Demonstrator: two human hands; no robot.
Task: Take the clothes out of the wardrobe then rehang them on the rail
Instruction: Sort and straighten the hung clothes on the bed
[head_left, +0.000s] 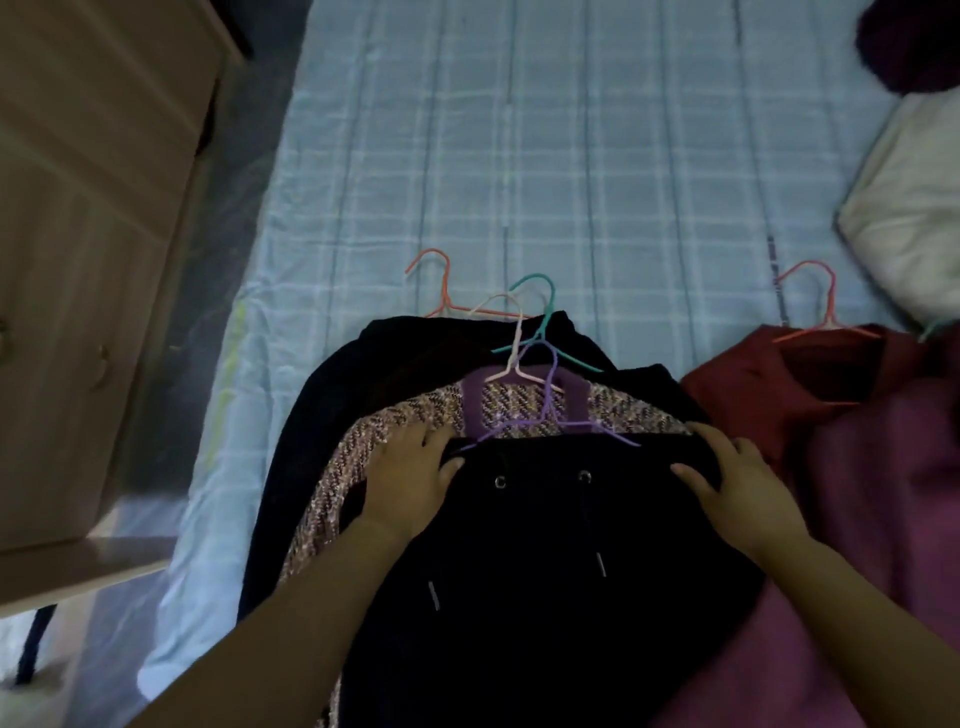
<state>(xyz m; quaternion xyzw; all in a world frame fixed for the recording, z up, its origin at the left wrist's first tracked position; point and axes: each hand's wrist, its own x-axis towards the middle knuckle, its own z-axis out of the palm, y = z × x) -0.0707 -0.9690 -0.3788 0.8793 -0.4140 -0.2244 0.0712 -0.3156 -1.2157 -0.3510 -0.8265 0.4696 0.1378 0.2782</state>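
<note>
While we lean over the bed (597, 156), the stock reads as follows. Item one: a black hooded garment (561, 545) on a purple hanger (550, 410), topmost of a pile lying flat on the checked sheet. Its long axis runs from us toward the far end of the bed, hook end away. Item two: a tweed jacket (374, 447) beneath it, on a white hanger (511, 338). Item three: a dark garment lower still, with a teal hanger (540, 312). Item four: maroon clothes (831, 415) to the right, on an orange hanger (821, 306). Our left hand (410, 478) rests spread on the black garment's left shoulder and our right hand (727, 483) on its right shoulder, fingers curled at the edge; neither visibly grips. Both sit equally near, just short of the hook. The wardrobe rail is out of view. We judge the lift not yet begun.
</note>
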